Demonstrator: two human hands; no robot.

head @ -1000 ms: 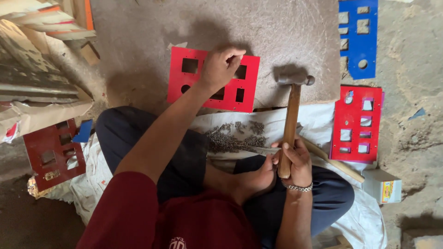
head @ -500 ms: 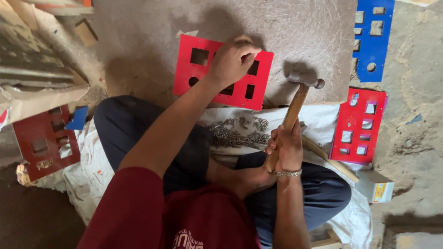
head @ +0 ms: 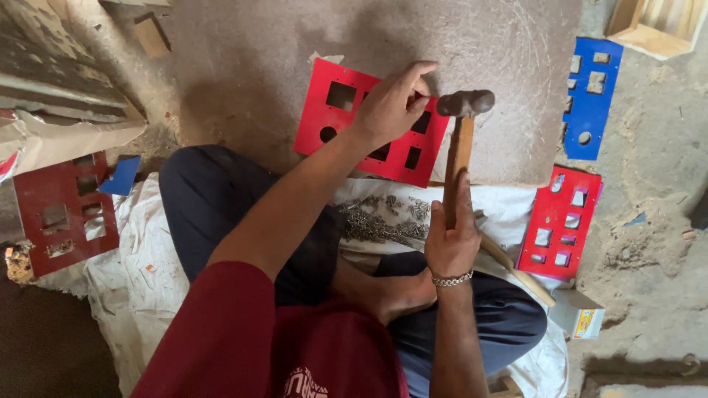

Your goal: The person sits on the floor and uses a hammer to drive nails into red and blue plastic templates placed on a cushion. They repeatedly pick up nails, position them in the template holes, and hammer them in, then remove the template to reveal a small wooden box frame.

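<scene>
- Left hand (head: 394,103) rests on the red panel (head: 346,125), fingers pinched together at the panel's far right edge; whatever they pinch is too small to make out.
- Red panel lies flat on a grey slab (head: 295,51) on the floor, just beyond the person's crossed legs; it has square and round cut-outs.
- Right hand (head: 451,239) is closed round the wooden handle of a hammer (head: 463,121), wrist wearing a metal bracelet (head: 451,279).
- Hammer head sits just right of the left fingertips, raised over the panel's right edge.
- Pile of small metal bits (head: 383,221) lies on white cloth (head: 140,280) near the lap.
- Right: second red panel (head: 560,221), blue panel (head: 590,99), small box (head: 579,315).
- Left: dark red panel (head: 63,214).
</scene>
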